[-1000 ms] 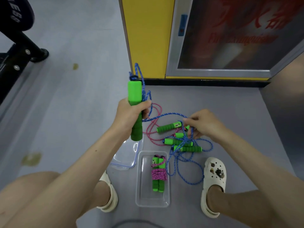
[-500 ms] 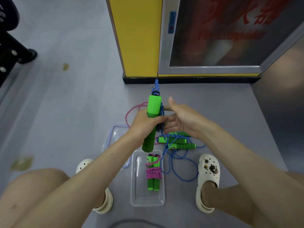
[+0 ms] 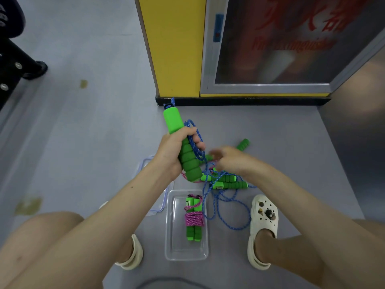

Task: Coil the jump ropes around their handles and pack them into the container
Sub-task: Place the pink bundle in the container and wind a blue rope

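My left hand grips a green foam handle held upright, with a loop of blue rope pinned against it under the fingers. My right hand is blurred, low over the pile of loose green handles and tangled blue rope on the floor; whether it holds rope I cannot tell. A clear plastic container sits between my feet. Inside it lies a finished bundle: two green handles wrapped in pink rope.
The container's clear lid lies on the grey floor to its left, partly under my left arm. My white clogs flank the container. A yellow pillar and glass cabinet door stand ahead. Black equipment legs are at far left.
My left hand tilted the handle and drew it slightly left. My right hand left the handle and dropped toward the loose pile. The camera shifted a little.
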Available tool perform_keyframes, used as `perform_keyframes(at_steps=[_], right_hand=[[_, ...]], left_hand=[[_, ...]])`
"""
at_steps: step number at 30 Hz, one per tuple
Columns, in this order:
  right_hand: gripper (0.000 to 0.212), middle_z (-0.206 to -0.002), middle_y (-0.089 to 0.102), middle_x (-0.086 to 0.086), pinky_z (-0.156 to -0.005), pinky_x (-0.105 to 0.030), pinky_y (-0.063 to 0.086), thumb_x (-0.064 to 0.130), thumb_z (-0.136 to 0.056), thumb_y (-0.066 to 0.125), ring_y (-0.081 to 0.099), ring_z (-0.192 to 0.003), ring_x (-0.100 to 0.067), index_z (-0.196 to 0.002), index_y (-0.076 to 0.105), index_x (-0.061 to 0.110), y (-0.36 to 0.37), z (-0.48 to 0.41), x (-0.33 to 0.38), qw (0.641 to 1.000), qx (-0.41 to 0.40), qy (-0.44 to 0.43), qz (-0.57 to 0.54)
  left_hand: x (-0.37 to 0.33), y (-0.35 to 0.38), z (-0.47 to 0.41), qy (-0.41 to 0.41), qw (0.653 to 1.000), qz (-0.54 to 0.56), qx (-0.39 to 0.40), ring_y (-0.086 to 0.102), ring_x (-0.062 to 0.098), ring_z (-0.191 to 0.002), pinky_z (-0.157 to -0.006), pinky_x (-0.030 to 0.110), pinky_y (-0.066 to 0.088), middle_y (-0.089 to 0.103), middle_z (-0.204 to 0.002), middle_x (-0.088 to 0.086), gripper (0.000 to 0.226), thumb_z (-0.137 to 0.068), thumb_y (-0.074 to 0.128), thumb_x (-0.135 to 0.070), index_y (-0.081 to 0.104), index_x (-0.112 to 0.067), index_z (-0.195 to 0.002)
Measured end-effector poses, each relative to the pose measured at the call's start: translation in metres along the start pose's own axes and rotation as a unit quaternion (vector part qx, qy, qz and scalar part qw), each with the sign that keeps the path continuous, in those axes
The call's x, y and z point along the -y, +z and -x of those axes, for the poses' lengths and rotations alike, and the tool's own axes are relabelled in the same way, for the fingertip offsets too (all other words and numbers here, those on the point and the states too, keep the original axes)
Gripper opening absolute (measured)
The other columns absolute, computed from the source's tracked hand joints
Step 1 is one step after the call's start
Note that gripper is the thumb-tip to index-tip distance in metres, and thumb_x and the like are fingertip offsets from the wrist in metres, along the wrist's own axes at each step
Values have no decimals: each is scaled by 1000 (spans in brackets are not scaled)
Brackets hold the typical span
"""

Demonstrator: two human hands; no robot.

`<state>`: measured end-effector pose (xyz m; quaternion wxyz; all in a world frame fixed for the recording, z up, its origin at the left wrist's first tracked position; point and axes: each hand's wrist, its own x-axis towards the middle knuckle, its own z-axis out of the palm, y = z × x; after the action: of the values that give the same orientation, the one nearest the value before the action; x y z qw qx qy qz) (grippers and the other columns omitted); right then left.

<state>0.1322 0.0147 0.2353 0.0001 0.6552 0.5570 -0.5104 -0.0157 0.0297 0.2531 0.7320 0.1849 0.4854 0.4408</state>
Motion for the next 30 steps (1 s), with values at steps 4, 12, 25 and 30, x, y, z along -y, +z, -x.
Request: perform_keyframes(at_steps=[4,12,25,30], right_hand=[[14,-102,63,5,-86,-27,44,15,-87,63,56,-95,-12,-99,65,23,12,-2,-1,995,90,-31,36],[25,-61,41,-3,-53,-29,28,27,-90,62,37,-57,-15,-78,63,5,-2,-5,-14,995,-48,2,89],[14,-57,67,-15,-47,-32,57,9,-94,56,66,-45,-24,-93,61,-4,-10,-2,0,942,-1,86,-324],[15,-65,67,-20,-50,-33,58,11,-96,52,68,-52,-28,-90,61,1,-7,1,15,924,29,49,-378]], left_hand=[[-10,-2,6,-13,998,56,12,46,10,-41,-52,22,50,50,-51,-1,24,-90,53,-7,53,-11,-67],[-31,-31,5,62,995,-59,-56,38,12,-38,-45,21,40,50,-52,1,20,-86,60,-3,54,-11,-68],[-17,-30,8,159,941,-300,-17,47,19,-42,-48,27,42,54,-54,13,22,-82,66,0,54,-4,-65],[7,-17,5,107,913,-389,62,52,17,-57,-58,29,42,60,-64,7,16,-79,73,-5,62,6,-83]])
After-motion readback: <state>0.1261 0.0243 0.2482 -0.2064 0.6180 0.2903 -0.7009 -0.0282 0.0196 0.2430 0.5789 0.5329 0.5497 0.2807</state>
